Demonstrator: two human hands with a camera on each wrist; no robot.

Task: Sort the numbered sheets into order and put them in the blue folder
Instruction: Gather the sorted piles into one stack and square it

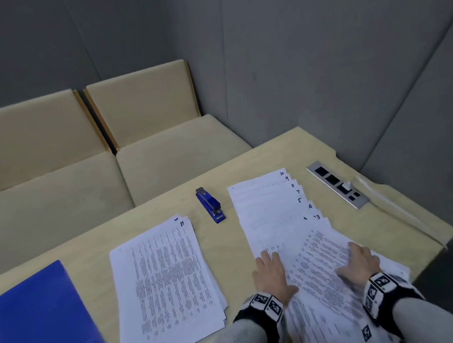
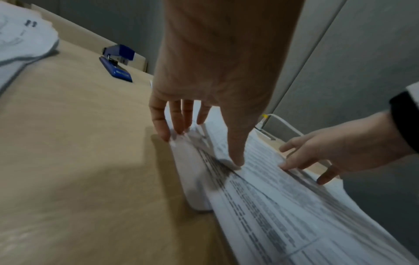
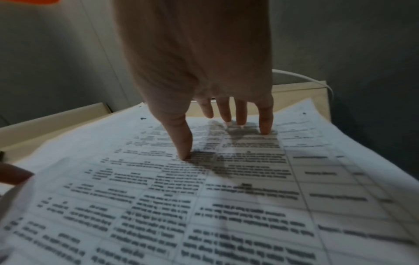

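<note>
A fan of numbered sheets (image 1: pixel 274 211) lies on the right half of the wooden table (image 1: pixel 93 241), corners showing 10 down to 3. My left hand (image 1: pixel 269 271) rests flat on the fan's left edge, its straight fingers (image 2: pixel 179 118) and thumb touching the paper (image 2: pixel 272 206). My right hand (image 1: pixel 359 262) lies flat on the topmost printed sheet (image 3: pixel 226 197), straight fingertips (image 3: pixel 265 125) pressing down. A second pile (image 1: pixel 164 286) with 11 on top sits mid-table. The blue folder (image 1: pixel 37 328) lies shut at the near left.
A blue stapler (image 1: pixel 210 205) stands between the two piles. A metal socket panel (image 1: pixel 338 184) and a white cable (image 1: pixel 400 214) run along the table's right edge. Beige cushioned seats (image 1: pixel 78 159) and grey walls lie beyond.
</note>
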